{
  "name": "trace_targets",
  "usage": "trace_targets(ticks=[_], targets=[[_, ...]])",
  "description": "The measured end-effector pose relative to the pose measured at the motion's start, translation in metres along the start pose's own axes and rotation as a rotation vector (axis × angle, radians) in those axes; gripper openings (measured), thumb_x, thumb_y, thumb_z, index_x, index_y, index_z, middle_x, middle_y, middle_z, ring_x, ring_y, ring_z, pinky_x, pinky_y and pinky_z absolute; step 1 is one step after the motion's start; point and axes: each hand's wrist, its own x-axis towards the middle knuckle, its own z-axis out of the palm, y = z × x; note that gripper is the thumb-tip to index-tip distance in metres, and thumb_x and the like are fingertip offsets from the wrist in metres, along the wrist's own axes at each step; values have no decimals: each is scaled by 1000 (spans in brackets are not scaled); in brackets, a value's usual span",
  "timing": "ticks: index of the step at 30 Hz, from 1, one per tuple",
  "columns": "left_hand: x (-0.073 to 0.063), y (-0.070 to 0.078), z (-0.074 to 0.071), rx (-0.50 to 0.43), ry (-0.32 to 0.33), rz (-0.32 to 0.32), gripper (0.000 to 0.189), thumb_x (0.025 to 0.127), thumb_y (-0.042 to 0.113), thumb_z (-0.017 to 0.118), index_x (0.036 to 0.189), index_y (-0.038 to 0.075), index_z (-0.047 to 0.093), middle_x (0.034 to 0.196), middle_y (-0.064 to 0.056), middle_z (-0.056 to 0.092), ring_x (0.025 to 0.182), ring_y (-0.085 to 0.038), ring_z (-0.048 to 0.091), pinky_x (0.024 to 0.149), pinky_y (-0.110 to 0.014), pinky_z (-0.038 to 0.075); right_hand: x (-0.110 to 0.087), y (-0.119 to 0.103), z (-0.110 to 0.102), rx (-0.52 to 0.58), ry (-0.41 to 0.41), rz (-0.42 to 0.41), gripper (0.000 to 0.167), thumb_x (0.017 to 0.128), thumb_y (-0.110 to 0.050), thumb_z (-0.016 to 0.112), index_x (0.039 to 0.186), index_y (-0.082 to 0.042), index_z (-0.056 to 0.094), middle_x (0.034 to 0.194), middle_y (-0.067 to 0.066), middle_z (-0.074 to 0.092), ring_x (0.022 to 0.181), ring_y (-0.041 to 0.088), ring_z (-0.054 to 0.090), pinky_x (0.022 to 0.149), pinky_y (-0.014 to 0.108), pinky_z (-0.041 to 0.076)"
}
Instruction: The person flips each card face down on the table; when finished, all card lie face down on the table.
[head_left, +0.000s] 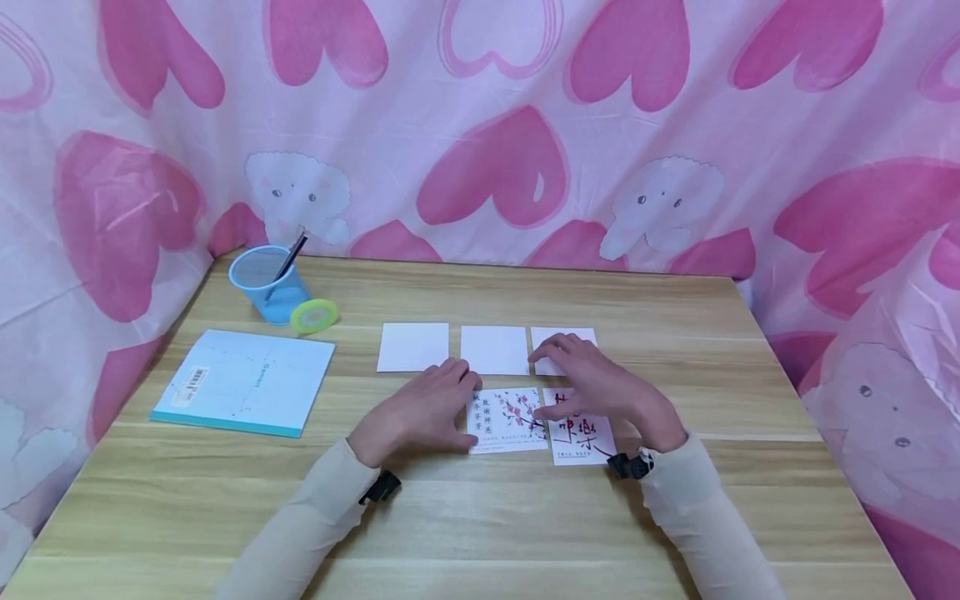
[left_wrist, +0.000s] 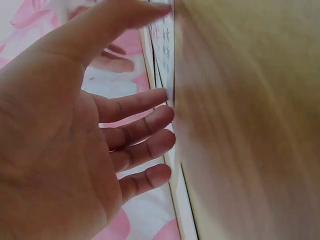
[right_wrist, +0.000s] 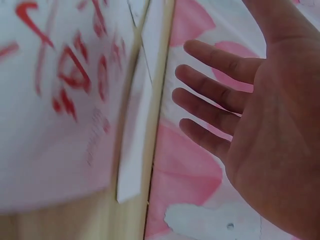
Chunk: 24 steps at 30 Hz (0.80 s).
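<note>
My left hand (head_left: pixel 420 410) is at the left edge of a white card with pink blossoms and Chinese characters (head_left: pixel 506 421). Its thumb lies near the lower corner and its fingertips near the upper one; in the left wrist view the fingers (left_wrist: pixel 145 147) are loosely spread on the wood. Over a second card with red calligraphy (head_left: pixel 581 446) hovers my right hand (head_left: pixel 600 387), which hides part of it. The right wrist view shows that hand's fingers (right_wrist: pixel 212 102) apart and holding nothing. The two printed cards lie side by side with a narrow gap.
Behind the printed cards lie three blank white cards in a row: left (head_left: pixel 412 347), middle (head_left: pixel 493 350) and right (head_left: pixel 583 337). A light-blue notebook (head_left: pixel 247 379), a blue pen cup (head_left: pixel 281 296) with a pen and a green tape roll (head_left: pixel 314 317) are at the left.
</note>
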Motion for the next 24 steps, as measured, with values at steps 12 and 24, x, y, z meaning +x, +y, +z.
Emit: trace_targets(ticks=[12,24], targets=[[-4,4,-2,-4,-52,-5,89,63,66,81,121,6,50,101,1,39,92,-17,40,80,-30,38,4,-4,10,-59,-24,-49,82,67,-62,81,130,-16,55,130,-5,48,116,14,40,99,41,34],[-11,-8,-24,-51,25,-89,91,61,57,85,130,8,50,110,5,43,97,-11,41,89,-29,41,2,-5,8,-10,-54,-33,98,63,-68,80,139,-16,46,133,-2,46,118,15,39,102,43,35]])
